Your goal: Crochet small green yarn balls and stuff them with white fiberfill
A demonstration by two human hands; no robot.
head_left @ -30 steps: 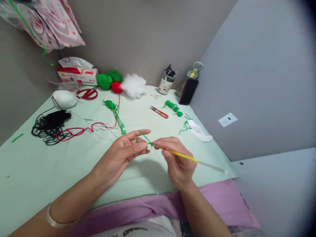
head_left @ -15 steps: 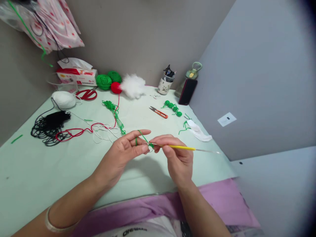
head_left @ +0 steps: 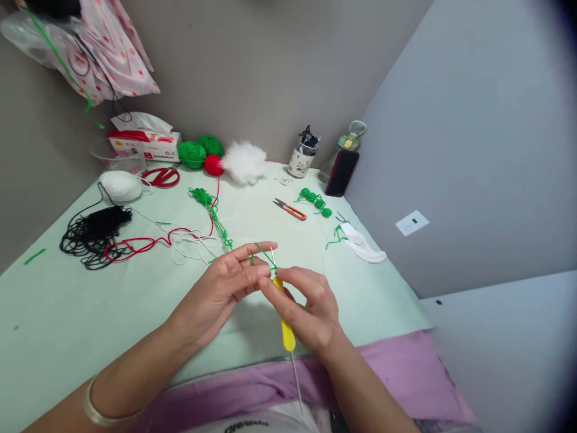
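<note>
My right hand (head_left: pixel 306 304) grips a crochet hook (head_left: pixel 287 328) by its yellow handle, the metal tip pointing away from me and the thin rear shaft toward my lap. Opposite it, my left hand (head_left: pixel 225 282) pinches a small piece of green yarn (head_left: pixel 273 268) between thumb and fingers. A strand runs from there over the raised index finger and around another finger. The hook's tip meets the yarn near the left fingertips; the stitches are too small to make out. Beyond the left hand lies a tangled green yarn hank (head_left: pixel 216 219).
Orange thread snips (head_left: pixel 291 209) and small green balls (head_left: pixel 315 201) lie ahead. Black yarn (head_left: pixel 97 231), a white yarn ball (head_left: pixel 121 186) and red scissors (head_left: pixel 162 177) are at left. White stuffing (head_left: pixel 244 162), a pen cup (head_left: pixel 302 157) and a phone (head_left: pixel 342 173) stand along the back.
My right hand has turned, swinging the crochet hook from lying sideways to pointing away from me. The left hand keeps its pinch on the green yarn. The view has shifted slightly.
</note>
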